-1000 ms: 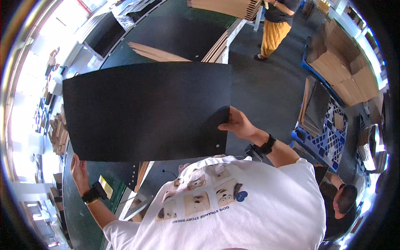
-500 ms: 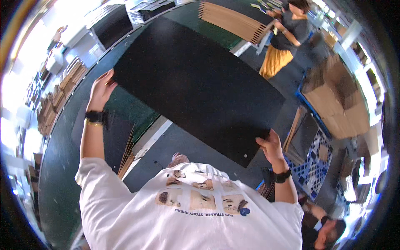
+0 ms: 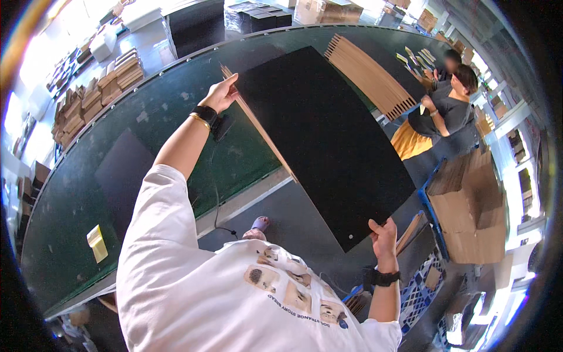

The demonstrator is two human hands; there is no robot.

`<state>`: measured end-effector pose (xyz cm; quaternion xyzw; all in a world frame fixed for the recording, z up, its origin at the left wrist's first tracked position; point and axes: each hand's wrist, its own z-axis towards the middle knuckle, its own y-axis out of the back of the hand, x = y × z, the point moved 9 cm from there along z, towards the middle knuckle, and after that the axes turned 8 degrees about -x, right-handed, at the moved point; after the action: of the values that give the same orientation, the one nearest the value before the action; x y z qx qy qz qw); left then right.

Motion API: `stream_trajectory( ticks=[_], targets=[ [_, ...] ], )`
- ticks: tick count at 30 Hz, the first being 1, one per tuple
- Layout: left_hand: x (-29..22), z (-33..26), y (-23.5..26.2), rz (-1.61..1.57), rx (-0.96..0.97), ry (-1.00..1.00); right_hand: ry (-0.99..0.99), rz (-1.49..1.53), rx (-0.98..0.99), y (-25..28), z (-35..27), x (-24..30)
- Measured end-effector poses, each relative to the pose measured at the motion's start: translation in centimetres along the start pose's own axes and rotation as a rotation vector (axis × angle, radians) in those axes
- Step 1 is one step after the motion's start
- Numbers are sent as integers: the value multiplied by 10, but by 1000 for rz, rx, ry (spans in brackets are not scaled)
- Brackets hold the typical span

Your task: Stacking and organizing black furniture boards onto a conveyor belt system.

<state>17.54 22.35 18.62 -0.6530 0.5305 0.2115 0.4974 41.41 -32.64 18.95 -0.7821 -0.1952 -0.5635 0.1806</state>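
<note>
A large black sheet of board (image 3: pixel 328 135) slants in front of me, a small pale round mark near its lower corner. My left hand (image 3: pixel 223 94) is closed on its far left corner, thumb on top. At the near right corner, my right hand (image 3: pixel 384 234) grips the edge, with its thumb on the black face and its fingers mostly hidden. Brown board edges (image 3: pixel 264 138) show along the sheet's left side, below my left hand. I cannot tell whether they belong to what I hold or to a pile under it.
A green table (image 3: pixel 141 132) curves across the left and back, with a dark sheet (image 3: pixel 126 176) and a yellow paper (image 3: pixel 97 243) on it. Fanned brown boards (image 3: pixel 369 76) lie beyond my sheet. A person in grey (image 3: pixel 440 111) stands at right, near stacked brown cardboard (image 3: pixel 469 205).
The view has swung, so the table fills more of the left. The black sheet is steeper, and my left hand is farther right in view. Both hands still hold the sheet.
</note>
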Motion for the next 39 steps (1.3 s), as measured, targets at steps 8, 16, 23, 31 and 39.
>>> stream_trajectory(
  ticks=[8, 16, 23, 31, 39],
  targets=[
    [-19, 92, -7, -64, -157, -13, -71, -18, 12, -94, 82, 25],
    [-8, 124, -10, -20, -162, -30, -115, -40, 70, -156, 156, 16],
    [3, 152, 6, 94, -178, 8, -153, -38, 125, -186, 185, 2],
    [8, 171, -2, 125, -235, 27, -173, -64, 87, -198, 198, 1],
    [40, 277, 20, 695, -47, -290, -131, -88, 58, -209, 194, 6]
  ],
)
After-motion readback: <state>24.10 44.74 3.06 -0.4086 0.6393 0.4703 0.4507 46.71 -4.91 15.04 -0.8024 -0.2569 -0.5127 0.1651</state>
